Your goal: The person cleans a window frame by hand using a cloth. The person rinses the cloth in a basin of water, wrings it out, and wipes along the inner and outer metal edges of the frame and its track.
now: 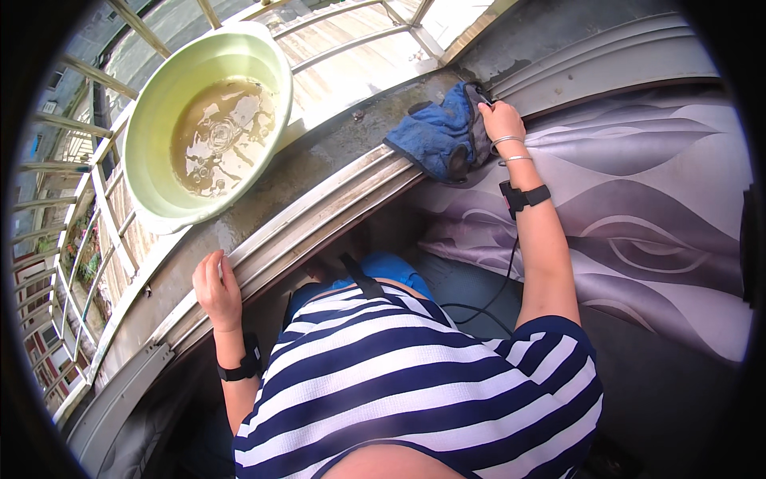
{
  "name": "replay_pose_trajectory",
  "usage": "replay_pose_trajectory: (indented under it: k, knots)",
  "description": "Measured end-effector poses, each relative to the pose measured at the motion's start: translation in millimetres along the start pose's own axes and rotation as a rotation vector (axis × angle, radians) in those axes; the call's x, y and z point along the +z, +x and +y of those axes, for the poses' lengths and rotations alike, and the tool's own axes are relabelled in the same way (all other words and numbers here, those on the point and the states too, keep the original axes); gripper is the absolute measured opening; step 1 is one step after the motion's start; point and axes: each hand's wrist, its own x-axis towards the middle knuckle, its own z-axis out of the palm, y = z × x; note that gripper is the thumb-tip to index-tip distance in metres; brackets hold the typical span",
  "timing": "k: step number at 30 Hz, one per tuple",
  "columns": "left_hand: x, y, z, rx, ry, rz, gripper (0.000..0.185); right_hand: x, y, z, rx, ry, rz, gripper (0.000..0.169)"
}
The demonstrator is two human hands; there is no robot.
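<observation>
My right hand (pixel 504 127), at the upper right, grips the edge of a crumpled blue cloth (pixel 434 135) with dark trim. The cloth lies over the inner end of the window sill and the metal window track (pixel 323 209). At the left, my left hand (pixel 216 290) rests by the outer edge of the track with its fingers loosely bent and nothing seen in it. Above it stands a pale green plastic basin (pixel 146 141), holding murky brown water (pixel 222 135) with bubbles and ripples.
A metal railing (pixel 111 218) curves beyond the concrete sill (pixel 359 117), which looks wet and dirty. A grey patterned curtain (pixel 646 209) hangs at the right, beside a sliding window frame (pixel 604 60). A black cable (pixel 497 293) runs below my right wrist.
</observation>
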Motion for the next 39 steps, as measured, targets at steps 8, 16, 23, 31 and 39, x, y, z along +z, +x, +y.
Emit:
replay_pose_trajectory:
  k: [8,16,23,31,39]
  knots:
    - [1,-2,0,-0.014,0.021,0.006,0.014,7,-6,9,-0.411,0.193,0.343,0.016]
    - [0,-1,1,-0.011,0.022,0.003,0.015,-6,-43,-7,-0.925,0.46,0.137,0.013]
    - [1,0,0,-0.003,0.035,-0.006,0.015,6,-23,-13,-0.554,0.473,0.021,0.025]
    - [0,-3,-1,-0.024,0.037,-0.002,0.013,4,-4,3,-0.362,0.198,0.024,0.02]
    - [0,-1,1,-0.034,0.036,-0.003,0.013,4,8,22,-0.145,-0.125,-0.01,0.022]
